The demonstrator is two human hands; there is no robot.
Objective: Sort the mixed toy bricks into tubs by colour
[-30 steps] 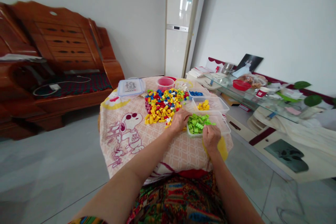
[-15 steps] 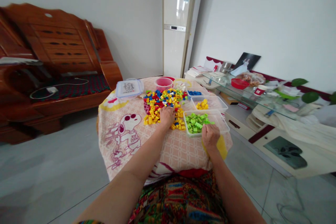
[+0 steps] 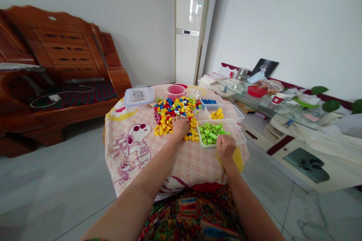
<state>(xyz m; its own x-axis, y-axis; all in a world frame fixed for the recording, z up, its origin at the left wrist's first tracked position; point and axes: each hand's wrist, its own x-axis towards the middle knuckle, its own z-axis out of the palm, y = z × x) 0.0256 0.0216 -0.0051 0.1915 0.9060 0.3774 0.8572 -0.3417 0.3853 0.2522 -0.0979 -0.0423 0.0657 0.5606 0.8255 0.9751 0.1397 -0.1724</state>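
Head view, centre of frame: left hand (image 3: 180, 126) palm down on the near edge of a pile of mixed building bricks (image 3: 171, 110) in yellow, red, blue and green, fingers bent into the pile. Fingertips hidden under the knuckles, so impossible to tell whether anything is pinched.

Just right of it: right hand (image 3: 225, 146) loosely curled at the near rim of a clear tub (image 3: 240, 136), knuckles up, touching or nearly touching the rim. Contact point and grip covered by the hand itself. Inside the tub, green bricks (image 3: 210, 132), heaped toward its left side.

Beyond, toward upper centre: second clear tub (image 3: 234, 112) with a few yellow bricks, a smaller tub of blue bricks (image 3: 209, 101), a pink bowl (image 3: 175, 90), and a lidded clear box (image 3: 138, 96) with an unreadable label.

Underneath all of it, a cartoon-dog tablecloth (image 3: 132, 141), table itself hidden.

Lower frame: both forearms cut off by the bottom edge.
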